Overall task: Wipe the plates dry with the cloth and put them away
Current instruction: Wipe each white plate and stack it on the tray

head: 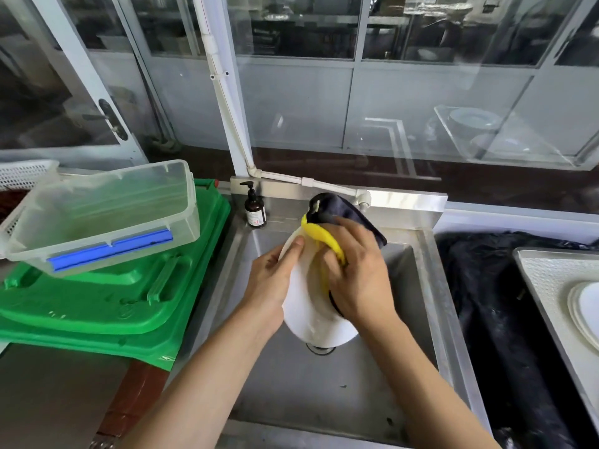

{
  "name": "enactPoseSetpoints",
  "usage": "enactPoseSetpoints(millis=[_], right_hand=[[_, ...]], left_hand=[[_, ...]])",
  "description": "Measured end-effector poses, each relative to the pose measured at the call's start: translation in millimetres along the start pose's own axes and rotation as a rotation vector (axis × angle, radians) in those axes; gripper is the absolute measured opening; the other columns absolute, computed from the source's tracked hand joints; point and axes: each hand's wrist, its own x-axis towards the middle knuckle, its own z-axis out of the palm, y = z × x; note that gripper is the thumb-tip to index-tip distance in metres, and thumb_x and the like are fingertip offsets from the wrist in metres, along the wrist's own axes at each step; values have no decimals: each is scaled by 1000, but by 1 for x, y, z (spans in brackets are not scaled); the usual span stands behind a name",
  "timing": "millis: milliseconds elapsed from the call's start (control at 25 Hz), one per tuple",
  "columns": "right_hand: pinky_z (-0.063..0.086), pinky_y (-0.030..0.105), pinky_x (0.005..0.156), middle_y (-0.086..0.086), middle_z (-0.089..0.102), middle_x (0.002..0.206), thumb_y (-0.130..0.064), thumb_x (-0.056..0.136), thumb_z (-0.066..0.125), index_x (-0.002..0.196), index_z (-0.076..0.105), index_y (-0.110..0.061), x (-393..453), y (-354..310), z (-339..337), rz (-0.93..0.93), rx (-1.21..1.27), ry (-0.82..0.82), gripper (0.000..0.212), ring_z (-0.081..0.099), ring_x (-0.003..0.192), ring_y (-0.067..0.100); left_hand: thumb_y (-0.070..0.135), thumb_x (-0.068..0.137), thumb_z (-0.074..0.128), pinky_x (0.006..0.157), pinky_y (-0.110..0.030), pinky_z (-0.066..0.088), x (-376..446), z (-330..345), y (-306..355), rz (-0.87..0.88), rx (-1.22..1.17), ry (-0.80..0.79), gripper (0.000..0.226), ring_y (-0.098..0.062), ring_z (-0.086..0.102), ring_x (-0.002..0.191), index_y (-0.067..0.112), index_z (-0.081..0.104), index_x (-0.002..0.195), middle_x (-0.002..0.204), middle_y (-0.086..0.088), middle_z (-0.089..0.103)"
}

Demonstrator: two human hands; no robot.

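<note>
Plate [308, 306], white, sits mid-frame above the steel sink [431, 286], tilted on edge with its face turned toward frame right. Left hand [272, 280] grips its left rim: fingers curled round the back edge, thumb lying along the front near the top. Right hand [359, 280] presses a cloth [327, 236] against the plate's face, fingers curled into the fabric. Cloth is yellow on one side and dark navy on the other; the navy part bunches up above the right hand, toward the tap end of the sink. Drain [321, 350] shows just below the plate's lower edge.

Lower right edge of frame: stack of white plates [583, 311] on a grey tray [547, 280], well apart from the hands. Black plastic sheet [496, 303] fills the gap between sink and tray.

Left of frame: clear plastic bin [103, 215] with a blue strip, tilted, resting on a green plastic lid [97, 306]. White perforated basket [22, 171] behind it at the far left edge.

Brown pump bottle [255, 210] stands on the sink's back left corner. White pipe [227, 92] runs down from top centre and turns right along the sink's back ledge. Glass-panelled partitions across the upper frame.
</note>
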Motion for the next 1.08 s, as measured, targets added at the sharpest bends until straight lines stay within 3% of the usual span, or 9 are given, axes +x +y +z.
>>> enactPoseSetpoints(millis=[120, 280, 360, 440, 560, 680, 880, 960, 1080], right_hand=[[39, 24, 100, -6, 60, 135, -25, 103, 49, 129, 65, -30, 12, 6, -7, 280, 115, 95, 31, 57, 121, 18], [30, 13, 108, -1, 57, 140, -25, 99, 46, 132, 66, -22, 3, -10, 7, 208, 106, 64, 39, 49, 132, 17], [33, 22, 112, 5, 55, 142, -26, 97, 45, 133, 65, -18, -9, -19, 14, 216, 92, 112, 42, 47, 134, 22], [38, 34, 113, 8, 53, 145, -29, 96, 45, 135, 63, -19, -22, -26, 20, 212, 85, 135, 44, 47, 134, 25], [43, 44, 109, 11, 50, 146, -33, 96, 50, 138, 61, -22, -42, -33, 29, 132, 46, 95, 45, 48, 133, 29], [39, 39, 111, 12, 47, 149, -34, 100, 54, 139, 61, -22, -61, -29, 37, -31, -88, 64, 41, 46, 132, 28], [33, 33, 115, 7, 44, 149, -16, 91, 56, 133, 65, -19, -80, 3, 30, -270, -115, 27, 43, 44, 134, 27], [35, 31, 113, 5, 44, 148, -12, 89, 53, 130, 69, -18, -88, 15, 27, -169, -41, 76, 45, 46, 134, 24], [36, 22, 112, -11, 42, 146, -20, 97, 45, 133, 66, -31, -88, 20, 19, 166, 179, 166, 42, 45, 136, 8]], left_hand=[[47, 91, 71, 67, -22, 46, -2, 2, 4, -11, 4, -5, 15, 10, 66, 67, 45, 78, 78, 80, 17, 77], [45, 89, 73, 62, -21, 45, 3, 10, 12, -50, -31, 37, 20, 15, 63, 61, 49, 76, 70, 72, 23, 74], [43, 90, 73, 58, -17, 50, 5, 13, 12, -49, -51, 61, 20, 11, 66, 63, 45, 78, 71, 74, 19, 76], [41, 91, 72, 61, -21, 54, 6, 18, 13, -57, -89, 80, 20, -6, 73, 71, 39, 80, 73, 78, 6, 79], [37, 92, 72, 60, -25, 56, 7, 22, 18, -84, -151, 84, 21, -15, 75, 69, 28, 82, 75, 77, -1, 78], [35, 91, 73, 64, -26, 60, 11, 18, 26, -97, -200, 92, 17, -17, 77, 80, 19, 81, 89, 88, -3, 80], [37, 93, 70, 92, -43, 59, 12, 18, 31, -197, -308, 76, 33, -28, 75, 100, 12, 73, 114, 108, -12, 77], [39, 93, 70, 100, -50, 54, 13, 17, 32, -175, -318, 71, 41, -33, 71, 109, 13, 69, 124, 118, -14, 74], [42, 93, 67, 106, -55, 49, 17, 13, 31, -133, -293, 52, 47, -35, 66, 117, 13, 65, 130, 125, -14, 71]])
